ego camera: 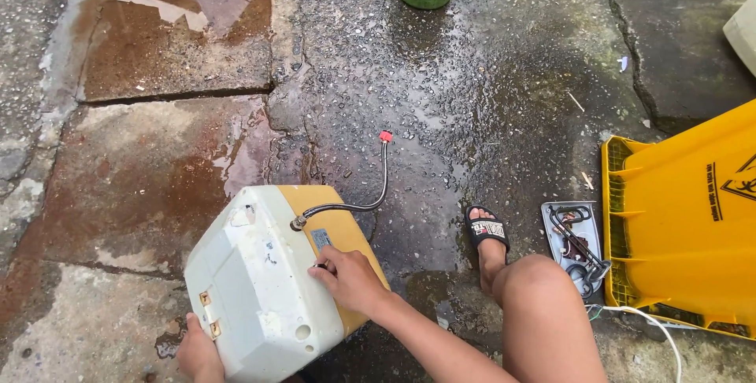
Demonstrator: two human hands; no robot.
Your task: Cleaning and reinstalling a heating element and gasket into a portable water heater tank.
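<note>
We steady a boxy white-and-tan plastic water heater [272,281] on the wet concrete floor [472,99]. Our left hand [197,355] cups its seven o'clock corner; our right hand [349,277] presses spread fingers on its tan face. A grey braided hose [370,194] runs toward one o'clock.

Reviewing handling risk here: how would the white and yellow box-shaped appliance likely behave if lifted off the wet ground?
The appliance looks rigid and bulky, so probably two-handed; the left hand and right hand already steady it. Its wet casing may be slippery. The attached metal hose would likely dangle and swing.
</note>
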